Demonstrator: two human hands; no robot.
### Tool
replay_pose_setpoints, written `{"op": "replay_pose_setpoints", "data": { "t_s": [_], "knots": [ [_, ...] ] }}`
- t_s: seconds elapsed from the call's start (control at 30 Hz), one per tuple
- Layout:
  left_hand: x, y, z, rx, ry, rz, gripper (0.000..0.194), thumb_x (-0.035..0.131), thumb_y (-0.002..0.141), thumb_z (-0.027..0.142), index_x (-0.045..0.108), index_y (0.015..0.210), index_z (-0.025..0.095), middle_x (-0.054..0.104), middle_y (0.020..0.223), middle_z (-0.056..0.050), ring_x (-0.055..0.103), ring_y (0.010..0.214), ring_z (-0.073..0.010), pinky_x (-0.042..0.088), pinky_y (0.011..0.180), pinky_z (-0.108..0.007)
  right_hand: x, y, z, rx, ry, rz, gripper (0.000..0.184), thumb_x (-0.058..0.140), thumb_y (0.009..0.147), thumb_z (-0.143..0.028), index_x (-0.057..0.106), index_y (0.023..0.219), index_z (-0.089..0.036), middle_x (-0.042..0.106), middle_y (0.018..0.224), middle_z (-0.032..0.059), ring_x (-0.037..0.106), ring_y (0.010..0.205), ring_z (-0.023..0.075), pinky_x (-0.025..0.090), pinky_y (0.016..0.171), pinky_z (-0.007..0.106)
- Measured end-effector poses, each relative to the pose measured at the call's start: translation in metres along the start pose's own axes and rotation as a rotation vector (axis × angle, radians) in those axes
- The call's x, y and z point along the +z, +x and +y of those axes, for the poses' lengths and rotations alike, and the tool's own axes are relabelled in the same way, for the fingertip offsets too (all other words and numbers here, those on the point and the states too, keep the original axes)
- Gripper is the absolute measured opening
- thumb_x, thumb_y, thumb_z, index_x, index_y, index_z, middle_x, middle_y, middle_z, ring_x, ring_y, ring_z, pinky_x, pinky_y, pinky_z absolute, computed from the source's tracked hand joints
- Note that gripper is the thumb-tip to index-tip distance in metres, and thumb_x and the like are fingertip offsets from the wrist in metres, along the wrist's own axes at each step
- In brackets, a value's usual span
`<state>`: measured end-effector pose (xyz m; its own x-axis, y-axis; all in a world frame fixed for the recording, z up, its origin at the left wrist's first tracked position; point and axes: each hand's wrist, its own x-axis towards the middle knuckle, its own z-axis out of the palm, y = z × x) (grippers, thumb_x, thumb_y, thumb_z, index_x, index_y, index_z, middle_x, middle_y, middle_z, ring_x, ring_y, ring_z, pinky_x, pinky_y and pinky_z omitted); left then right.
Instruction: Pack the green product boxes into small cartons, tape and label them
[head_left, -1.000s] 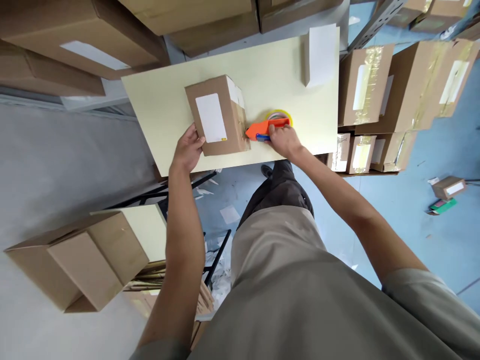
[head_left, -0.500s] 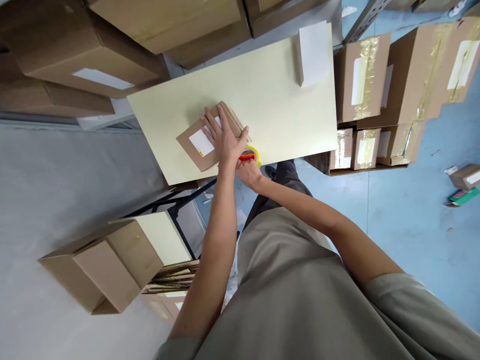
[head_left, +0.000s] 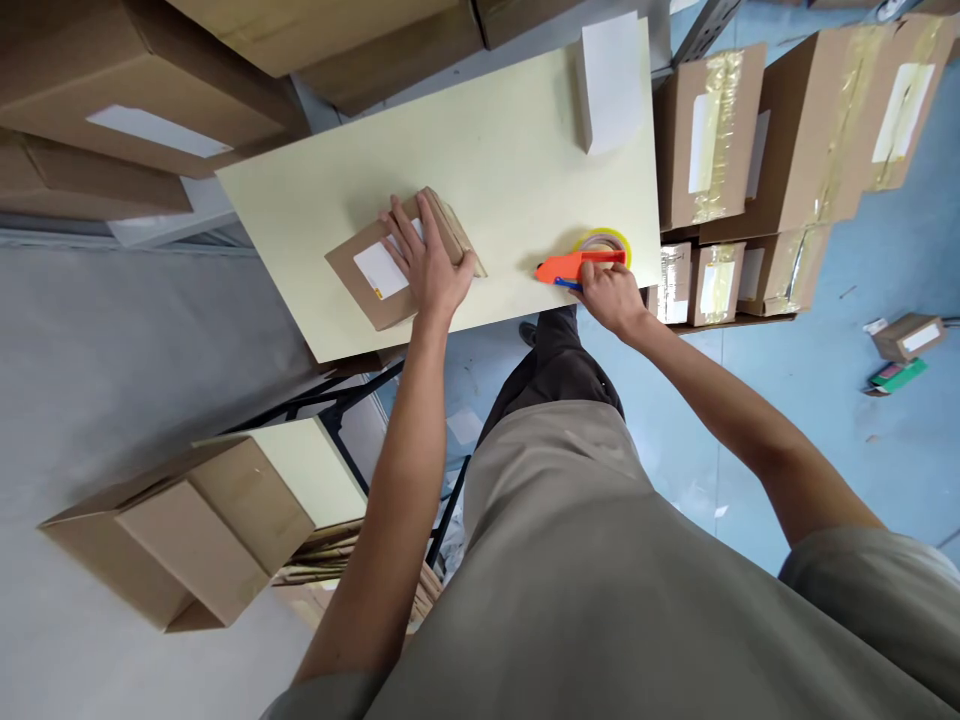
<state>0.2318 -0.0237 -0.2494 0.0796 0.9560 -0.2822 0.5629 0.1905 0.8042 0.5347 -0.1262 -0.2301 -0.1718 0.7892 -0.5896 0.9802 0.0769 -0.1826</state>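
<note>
Taped cartons [head_left: 795, 140] and metal shelving [head_left: 705, 32] show a packing storeroom.

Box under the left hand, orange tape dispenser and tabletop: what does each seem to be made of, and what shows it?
Box: matt cardboard, judging by its plain brown, flat sides. Tape dispenser: probably smooth plastic, from its bright, even orange. Tabletop: perhaps coated board, being pale, flat and even; its core is hidden.

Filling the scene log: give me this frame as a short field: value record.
left hand: fingers spread on labelled carton
right hand: gripping orange tape dispenser
carton label: white, partly covered by left hand
dispenser position: apart from carton
surface: pale tabletop
far right corner: white paper-like item
right of tabletop: taped boxes
</note>
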Motion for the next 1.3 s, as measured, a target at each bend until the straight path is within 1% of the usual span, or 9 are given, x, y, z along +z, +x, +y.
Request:
{"op": "replay_pose_setpoints", "data": {
  "t_s": [0.1,0.27,0.53,0.63,0.73,0.87,0.97,1.1,1.3],
  "knots": [
    [-0.007,-0.004,0.0,0.042,0.013,-0.002,0.087,0.09,0.088,0.042,0.058,0.167,0.028,0.029,0.191,-0.004,-0.036,0.173,-0.0322,-0.005,0.147,-0.058,-0.01,0.018,-0.014,-0.024,0.015,0.026,0.056,0.03,0.12,-0.041,0.05,0.147,0.004,0.076,0.125,0.0341,0.074,0.119,0.0412,0.047,0.113,0.058],
    [-0.017,-0.01,-0.004,0.04,-0.021,0.014,0.098,0.093,0.075,0.023,0.057,0.166,0.034,0.029,0.19,-0.004,-0.018,0.179,-0.0385,-0.009,0.147,-0.061,-0.016,0.038,-0.045,-0.12,-0.04,0.018,0.059,0.022,0.123,-0.04,0.051,0.143,0.007,0.074,0.127,0.0353,0.073,0.124,0.0388,0.045,0.115,0.051],
    [-0.027,-0.03,-0.016,0.124,0.354,-0.085,0.061,0.079,0.091,0.022,0.064,0.15,0.027,0.035,0.184,-0.008,0.004,0.181,-0.0361,-0.009,0.145,-0.064,-0.006,0.053,-0.076,-0.337,-0.159,0.007,0.057,0.024,0.12,-0.033,0.052,0.151,0.006,0.075,0.134,0.0324,0.075,0.124,0.0416,0.048,0.114,0.054],
    [-0.026,-0.04,-0.018,0.156,0.341,-0.077,0.045,0.077,0.095,0.021,0.065,0.139,0.025,0.04,0.182,-0.009,0.007,0.181,-0.0345,-0.006,0.145,-0.065,0.004,0.066,-0.071,-0.448,-0.146,0.029,0.061,0.027,0.12,-0.042,0.052,0.155,0.002,0.077,0.132,0.0292,0.075,0.126,0.041,0.047,0.116,0.055],
    [-0.023,-0.047,-0.018,0.177,0.301,-0.066,0.041,0.078,0.094,0.017,0.065,0.132,0.026,0.043,0.179,-0.009,0.009,0.18,-0.0356,-0.004,0.146,-0.065,0.003,0.084,-0.043,-0.549,-0.172,0.056,0.066,0.027,0.121,-0.05,0.051,0.158,-0.001,0.08,0.129,0.0251,0.076,0.127,0.0394,0.047,0.116,0.056],
    [-0.021,-0.049,-0.013,0.197,0.312,-0.054,0.037,0.077,0.094,0.009,0.065,0.128,0.021,0.044,0.177,-0.01,0.014,0.179,-0.0401,-0.002,0.144,-0.073,-0.026,0.107,0.008,-0.424,-0.176,0.088,0.072,0.029,0.122,-0.054,0.049,0.158,0.004,0.079,0.132,0.0272,0.074,0.13,0.0404,0.047,0.116,0.057],
    [-0.02,-0.049,-0.008,0.163,0.27,-0.042,0.03,0.075,0.099,0.008,0.063,0.125,0.016,0.046,0.175,-0.013,0.018,0.178,-0.0385,-0.001,0.143,-0.077,-0.052,0.116,0.021,-0.307,-0.09,0.095,0.074,0.028,0.123,-0.054,0.048,0.155,0.009,0.076,0.137,0.0316,0.071,0.135,0.039,0.045,0.119,0.053],
    [-0.017,-0.049,-0.007,0.142,0.232,-0.039,0.032,0.077,0.098,0.006,0.062,0.125,0.015,0.047,0.175,-0.016,0.017,0.178,-0.0358,0.001,0.144,-0.075,-0.073,0.124,-0.008,-0.315,-0.023,0.121,0.076,0.02,0.124,-0.048,0.051,0.148,0.017,0.076,0.131,0.0345,0.072,0.134,0.0402,0.044,0.12,0.053],
    [-0.01,-0.051,-0.005,0.151,0.232,0.033,0.042,0.068,0.087,-0.006,0.069,0.116,0.025,0.056,0.166,-0.014,0.021,0.179,-0.0341,0.008,0.147,-0.07,-0.115,0.13,-0.075,-0.278,-0.011,0.031,0.054,0.051,0.114,-0.026,0.06,0.15,0.013,0.076,0.134,0.0376,0.071,0.134,0.0483,0.044,0.119,0.065]
  ]
}}
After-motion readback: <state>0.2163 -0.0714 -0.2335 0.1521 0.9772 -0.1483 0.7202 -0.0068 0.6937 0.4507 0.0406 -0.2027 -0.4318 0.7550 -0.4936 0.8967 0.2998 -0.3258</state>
